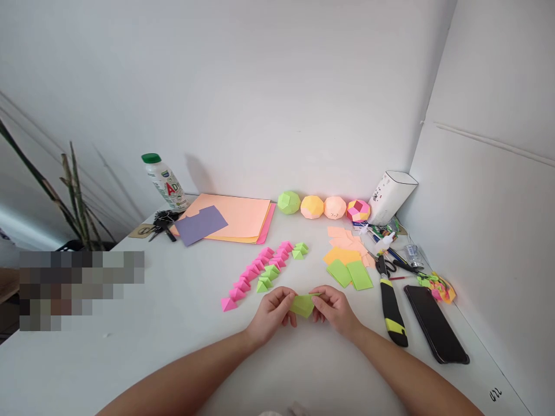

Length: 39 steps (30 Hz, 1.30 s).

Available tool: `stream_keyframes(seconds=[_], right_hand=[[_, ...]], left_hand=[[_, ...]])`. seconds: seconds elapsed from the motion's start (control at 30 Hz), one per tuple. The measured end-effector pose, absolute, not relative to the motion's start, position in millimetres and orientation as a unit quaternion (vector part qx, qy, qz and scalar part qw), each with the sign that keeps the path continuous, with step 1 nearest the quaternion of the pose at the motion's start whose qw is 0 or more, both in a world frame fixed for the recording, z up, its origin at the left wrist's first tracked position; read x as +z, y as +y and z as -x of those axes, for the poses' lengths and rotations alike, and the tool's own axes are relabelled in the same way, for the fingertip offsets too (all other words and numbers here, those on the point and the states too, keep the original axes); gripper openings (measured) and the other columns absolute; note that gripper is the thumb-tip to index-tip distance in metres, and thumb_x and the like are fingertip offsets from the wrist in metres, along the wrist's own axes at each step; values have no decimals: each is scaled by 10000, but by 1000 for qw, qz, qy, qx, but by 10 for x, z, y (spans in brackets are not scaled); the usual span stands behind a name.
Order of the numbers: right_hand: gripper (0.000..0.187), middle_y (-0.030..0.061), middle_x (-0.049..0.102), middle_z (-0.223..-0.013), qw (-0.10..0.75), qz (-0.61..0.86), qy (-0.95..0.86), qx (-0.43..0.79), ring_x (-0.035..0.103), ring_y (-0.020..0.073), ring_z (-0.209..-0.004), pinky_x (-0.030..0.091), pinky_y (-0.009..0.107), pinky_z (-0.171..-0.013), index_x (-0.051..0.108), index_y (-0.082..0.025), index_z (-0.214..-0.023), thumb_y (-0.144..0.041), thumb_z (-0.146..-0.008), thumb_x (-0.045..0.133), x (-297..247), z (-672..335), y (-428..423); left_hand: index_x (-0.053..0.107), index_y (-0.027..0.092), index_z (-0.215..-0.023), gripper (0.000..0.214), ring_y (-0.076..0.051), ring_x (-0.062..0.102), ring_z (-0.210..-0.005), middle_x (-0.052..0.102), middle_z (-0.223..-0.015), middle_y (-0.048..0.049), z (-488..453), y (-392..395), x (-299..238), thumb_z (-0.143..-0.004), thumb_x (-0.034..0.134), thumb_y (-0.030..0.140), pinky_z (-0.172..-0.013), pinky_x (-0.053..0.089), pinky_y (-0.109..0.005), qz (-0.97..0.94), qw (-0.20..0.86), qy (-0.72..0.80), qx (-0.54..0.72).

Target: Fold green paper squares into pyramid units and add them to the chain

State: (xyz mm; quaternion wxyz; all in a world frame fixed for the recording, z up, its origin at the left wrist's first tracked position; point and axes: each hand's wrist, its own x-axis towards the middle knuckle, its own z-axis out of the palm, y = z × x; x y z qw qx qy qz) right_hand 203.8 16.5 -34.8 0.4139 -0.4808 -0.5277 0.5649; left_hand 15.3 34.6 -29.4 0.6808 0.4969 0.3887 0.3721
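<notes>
Both my hands meet low over the white table (151, 323), pinching one folded green paper piece (302, 304). My left hand (273, 315) grips its left end and my right hand (333, 309) grips its right end, fingers closed on it. Just beyond the hands lie rows of folded pink paper units (255, 271) and folded green units (269, 276). To the right sit flat green paper squares (350, 274) and orange squares (342, 254).
Along the back wall stand green, yellow, peach and pink paper balls (323, 207), a white box (390, 196), a bottle (165, 182), keys (161, 222) and peach sheets (234, 216). At right lie a utility knife (392, 312), scissors (385, 266), pens and a black phone (436, 323).
</notes>
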Motion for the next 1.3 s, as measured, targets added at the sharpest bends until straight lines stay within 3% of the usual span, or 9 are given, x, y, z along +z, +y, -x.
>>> stream_keyframes(seconds=[0.2,0.33,0.5,0.77,1.0,1.07,1.13,1.2,1.3], right_hand=[[285,-37,563,-571,408,479,-526,573,547,116,-477,416,241,-479,581,-178,-1001,-388,-809,601,-372,-2055,178],[309,-38,555,-584,395,481,-521,584,539,114,-484,443,253,-506,578,-183,-1027,-389,-798,609,-366,-2059,166],[327,-32,556,-609,388,476,-530,585,535,113,-501,465,262,-531,569,-177,-1057,-388,-808,598,-365,-2066,159],[360,-43,503,-598,347,458,-579,578,521,120,-550,470,266,-568,552,-187,-1137,-349,-818,594,-402,-2059,134],[404,-60,458,-575,344,459,-573,586,485,110,-530,440,248,-534,531,-184,-1173,-370,-819,593,-418,-2066,134],[358,-53,480,-583,346,457,-563,595,498,115,-544,440,254,-549,554,-179,-1115,-388,-825,582,-381,-2053,135],[264,-43,488,-589,351,454,-552,605,485,111,-539,425,246,-537,588,-170,-933,-414,-835,560,-334,-2038,136],[287,-45,455,-570,355,453,-550,605,441,100,-512,392,229,-501,544,-169,-740,-439,-839,542,-291,-2029,137],[351,-58,366,-534,351,466,-572,576,349,86,-475,307,210,-448,477,-174,-647,-461,-844,524,-253,-2035,145]], left_hand=[[546,169,-785,299,-62,419,-405,508,-551,57,-160,357,-313,-768,596,464,-422,307,-200,-474,690,387,388],[565,174,-806,253,-105,503,-588,566,-715,10,-153,368,-349,-724,658,394,-542,387,-227,-468,684,376,415],[587,173,-875,224,-101,440,-567,466,-612,43,-140,370,-364,-735,656,333,-541,355,-224,-504,673,363,400],[640,198,-990,285,-167,536,-767,555,-897,-49,-132,365,-325,-754,648,358,-679,443,-299,-548,691,302,363],[654,194,-962,276,-155,530,-744,556,-846,-36,-142,381,-331,-749,657,369,-651,447,-281,-535,679,321,387],[634,194,-965,291,-142,523,-712,554,-810,-21,-143,378,-323,-742,664,378,-638,444,-273,-517,690,328,387],[606,190,-988,331,-141,531,-708,561,-789,-14,-144,375,-327,-732,674,390,-647,448,-277,-498,704,333,381],[587,183,-1021,378,-150,546,-727,574,-793,-19,-145,371,-344,-723,683,396,-670,453,-289,-493,711,335,372],[585,183,-1064,426,-162,553,-774,589,-877,-42,-142,360,-381,-707,700,384,-694,458,-294,-518,699,340,358]])
